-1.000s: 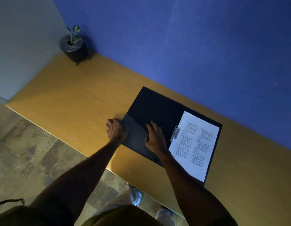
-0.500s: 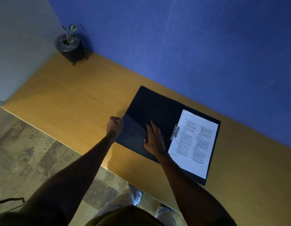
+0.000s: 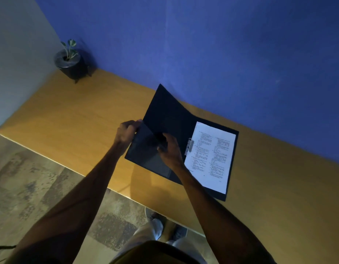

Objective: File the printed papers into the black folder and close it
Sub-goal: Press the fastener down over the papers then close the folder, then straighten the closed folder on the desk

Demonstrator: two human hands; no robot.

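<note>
With the printed papers (image 3: 210, 156) clipped in the black folder (image 3: 232, 164) on the desk (image 3: 88, 119), your left hand (image 3: 125, 131) pinches the raised cover (image 3: 164, 113), right hand (image 3: 169, 149) resting loosely open inside: swing it right, shut.

Both my forearms reach forward, bare, converging ahead of me. My left hand (image 3: 126, 131) is curled, fingers (image 3: 136, 122) pinched closed around a thin edge. My right hand (image 3: 169, 149) lies palm down, fingers bent inward, wrist slightly raised.

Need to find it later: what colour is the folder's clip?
Silvery metal clip, beside the papers; head view.
</note>
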